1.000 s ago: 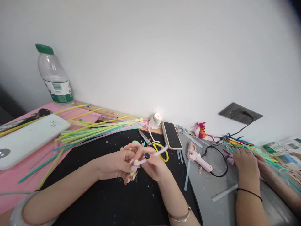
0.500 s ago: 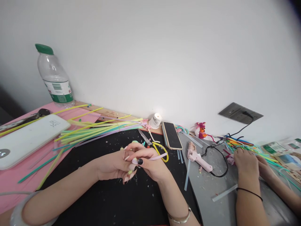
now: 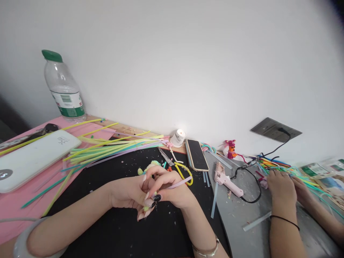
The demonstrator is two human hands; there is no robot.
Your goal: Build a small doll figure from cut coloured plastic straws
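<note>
Over the black mat point(image 3: 107, 229), my left hand point(image 3: 131, 191) and my right hand point(image 3: 172, 188) meet, with fingertips pinched together. A lilac pipe cleaner point(image 3: 180, 182) runs through my right hand, its end sticking out toward the right. My left fingers are closed on a small pale-green fuzzy piece point(image 3: 146, 208), partly covered by the fingertips. A mint and yellow-green fuzzy piece point(image 3: 150, 166) shows just behind my hands; whether it joins the held piece is hidden. Yellow-handled scissors point(image 3: 185, 172) lie right behind my right hand.
Pipe cleaners point(image 3: 107, 150) lie in a bundle behind on the left, near a white power bank point(image 3: 40, 157) and a bottle point(image 3: 64, 89). A phone point(image 3: 197, 154), a paper cup point(image 3: 178, 138) and a pink glue gun point(image 3: 227, 182) sit further right. Another person's hands point(image 3: 282, 186) work at far right.
My fingertips have moved slightly down and toward me, turning the held piece. More of the mint and yellow-green fuzzy piece now shows behind my hands.
</note>
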